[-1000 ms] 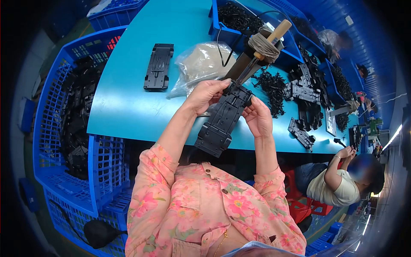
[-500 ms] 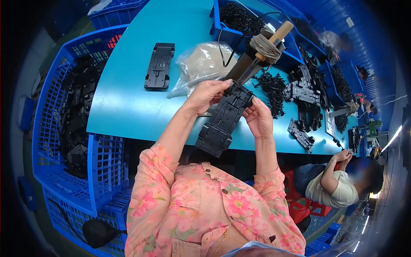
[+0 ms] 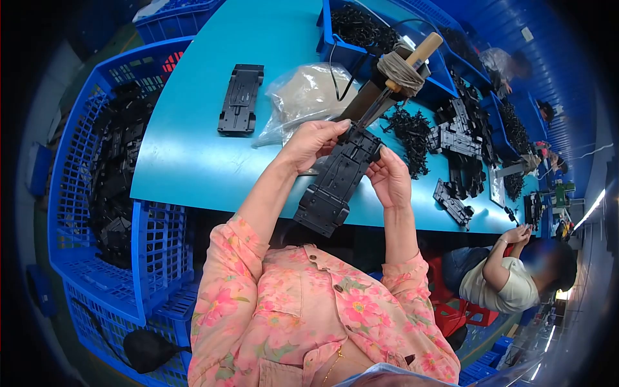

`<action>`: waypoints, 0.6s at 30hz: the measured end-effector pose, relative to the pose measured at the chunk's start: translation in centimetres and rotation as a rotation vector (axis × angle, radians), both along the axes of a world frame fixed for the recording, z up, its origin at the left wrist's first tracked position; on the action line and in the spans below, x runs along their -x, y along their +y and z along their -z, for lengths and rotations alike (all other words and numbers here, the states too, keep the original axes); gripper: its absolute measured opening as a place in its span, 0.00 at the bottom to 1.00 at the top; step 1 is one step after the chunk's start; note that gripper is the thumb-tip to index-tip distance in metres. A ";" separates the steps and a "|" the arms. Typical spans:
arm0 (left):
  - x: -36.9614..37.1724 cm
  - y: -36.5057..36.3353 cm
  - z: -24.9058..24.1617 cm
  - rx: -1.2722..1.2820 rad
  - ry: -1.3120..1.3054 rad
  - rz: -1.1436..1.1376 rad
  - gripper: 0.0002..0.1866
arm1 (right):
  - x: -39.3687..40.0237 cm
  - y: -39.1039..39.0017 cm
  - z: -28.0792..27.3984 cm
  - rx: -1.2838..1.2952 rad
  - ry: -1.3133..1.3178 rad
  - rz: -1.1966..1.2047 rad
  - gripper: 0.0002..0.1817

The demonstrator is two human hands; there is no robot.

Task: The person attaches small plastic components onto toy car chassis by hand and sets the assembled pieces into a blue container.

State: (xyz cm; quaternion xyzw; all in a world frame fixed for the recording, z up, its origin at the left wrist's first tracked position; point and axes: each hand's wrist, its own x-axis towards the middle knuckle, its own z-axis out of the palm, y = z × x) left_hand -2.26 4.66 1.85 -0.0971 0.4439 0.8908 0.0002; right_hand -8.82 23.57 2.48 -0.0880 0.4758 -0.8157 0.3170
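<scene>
A black plastic toy car chassis (image 3: 336, 174) is gripped at its upper end between my two hands, its lower end tilted down toward me. My left hand (image 3: 314, 143) pinches the upper left corner with thumb and fingers. On the opposite edge, my right hand (image 3: 390, 173) holds the upper right corner, thumb on top. The upper end of the chassis sits right under the tip of a bench tool with a wooden handle (image 3: 422, 53) and cloth wrapping (image 3: 401, 72). Behind my left hand lies a clear plastic bag (image 3: 306, 93).
Another black chassis (image 3: 240, 100) lies on the turquoise table (image 3: 187, 142). Small black parts (image 3: 409, 138) and stacked chassis (image 3: 458, 138) are at right. A blue crate (image 3: 138, 258) full of black parts stands left. A blue bin (image 3: 351, 51) sits behind; a co-worker (image 3: 506, 277) sits right.
My hands and the chassis stay in place. The co-worker's hands at right have shifted slightly.
</scene>
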 end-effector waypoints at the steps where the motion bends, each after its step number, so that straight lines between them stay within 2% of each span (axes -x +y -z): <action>1: 0.0 0.0 0.1 0.001 0.000 0.001 0.16 | 0.0 0.0 0.0 0.000 -0.001 -0.001 0.10; 18: 0.2 -0.1 0.3 0.010 -0.009 0.000 0.16 | 0.0 -0.1 0.0 0.000 -0.006 -0.006 0.11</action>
